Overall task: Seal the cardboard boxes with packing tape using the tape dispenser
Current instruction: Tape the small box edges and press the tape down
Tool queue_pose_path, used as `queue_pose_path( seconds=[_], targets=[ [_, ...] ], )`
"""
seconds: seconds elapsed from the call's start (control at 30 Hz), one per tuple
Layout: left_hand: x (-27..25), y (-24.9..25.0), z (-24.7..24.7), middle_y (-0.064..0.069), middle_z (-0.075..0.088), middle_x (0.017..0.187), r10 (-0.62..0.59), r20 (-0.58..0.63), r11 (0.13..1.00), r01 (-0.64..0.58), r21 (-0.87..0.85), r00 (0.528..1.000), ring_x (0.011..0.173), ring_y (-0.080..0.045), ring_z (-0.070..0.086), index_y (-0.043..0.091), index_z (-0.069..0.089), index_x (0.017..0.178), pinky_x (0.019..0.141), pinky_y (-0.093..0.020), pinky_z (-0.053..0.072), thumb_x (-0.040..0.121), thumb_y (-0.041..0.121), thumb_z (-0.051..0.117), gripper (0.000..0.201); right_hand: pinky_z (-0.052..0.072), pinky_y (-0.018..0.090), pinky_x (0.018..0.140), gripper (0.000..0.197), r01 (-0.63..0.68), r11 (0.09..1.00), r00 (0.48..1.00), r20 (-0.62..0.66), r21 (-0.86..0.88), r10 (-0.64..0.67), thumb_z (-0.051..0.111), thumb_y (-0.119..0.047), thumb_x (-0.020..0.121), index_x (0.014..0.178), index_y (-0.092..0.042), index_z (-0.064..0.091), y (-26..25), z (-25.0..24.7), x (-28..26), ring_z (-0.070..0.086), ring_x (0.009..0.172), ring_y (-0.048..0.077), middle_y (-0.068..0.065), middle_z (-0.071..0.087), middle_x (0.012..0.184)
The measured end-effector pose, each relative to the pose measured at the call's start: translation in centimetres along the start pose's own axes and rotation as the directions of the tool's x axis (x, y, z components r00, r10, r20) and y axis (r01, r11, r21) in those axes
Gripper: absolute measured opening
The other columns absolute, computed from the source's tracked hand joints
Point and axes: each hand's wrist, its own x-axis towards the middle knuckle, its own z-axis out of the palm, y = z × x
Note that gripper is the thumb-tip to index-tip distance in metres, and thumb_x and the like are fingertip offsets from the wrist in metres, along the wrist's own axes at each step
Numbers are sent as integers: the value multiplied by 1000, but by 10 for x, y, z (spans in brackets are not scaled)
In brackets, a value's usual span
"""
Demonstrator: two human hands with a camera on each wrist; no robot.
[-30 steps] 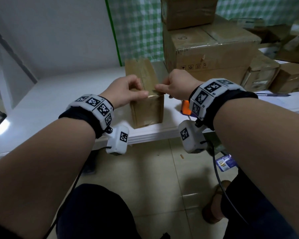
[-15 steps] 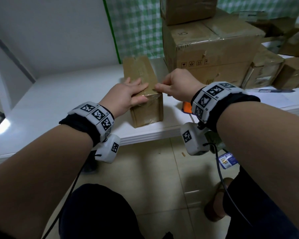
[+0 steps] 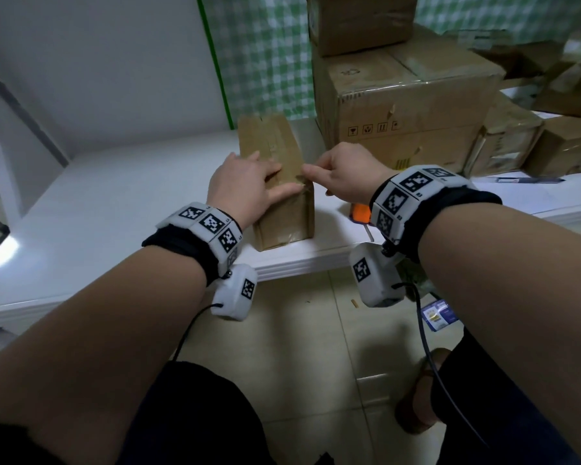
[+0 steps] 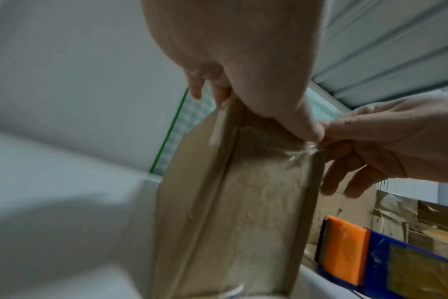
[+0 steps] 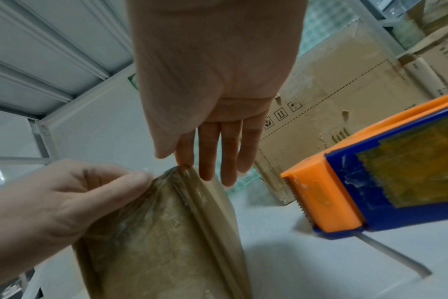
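With our left hand (image 3: 249, 187) flat on the small brown cardboard box (image 3: 284, 213) near the desk's (image 3: 114, 203) front edge, our right hand (image 3: 344, 174) pinches the clear tape end (image 4: 304, 150), which we should smooth down firmly.

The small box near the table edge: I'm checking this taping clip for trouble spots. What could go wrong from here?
1. The small box stands at the front of the white table; the left hand pressing on its top could nudge it off.
2. The right hand works crinkled clear tape at the top corner; it may crease instead of lying flat.
3. The tape dispenser lies close by, its toothed blade facing the hands.
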Motion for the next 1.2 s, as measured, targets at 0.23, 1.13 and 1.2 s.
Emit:
queue_pose_path(
  seconds=[0.23,1.13,1.2],
  targets=[
    [-3,3,16,2,49,141,31,-16,995,-29,97,999,138,-16,35,21,51,133,116,-40,3,86,63,43,63,55,40,76,50,8,993,1000,-23,116,-5,46,-45,97,89,-3,72,6,7,1,69,80,29,18,72,82],
    [0,17,18,-12,66,85,66,-116,983,-44,179,991,72,-31,63,6,61,91,59,-32,33,69,65,64,63,48,27,85,36,-29,986,999,-27,164,34,54,-44,94,111,-18,71,2,7,-14,60,88,10,1,70,113],
    [1,9,15,-9,66,97,77,-96,988,-63,141,992,86,-32,61,12,61,103,64,-33,33,73,65,61,61,48,28,91,45,-29,994,999,-42,109,34,61,-47,88,123,-18,65,1,8,-14,62,97,11,1,69,116]
  ],
)
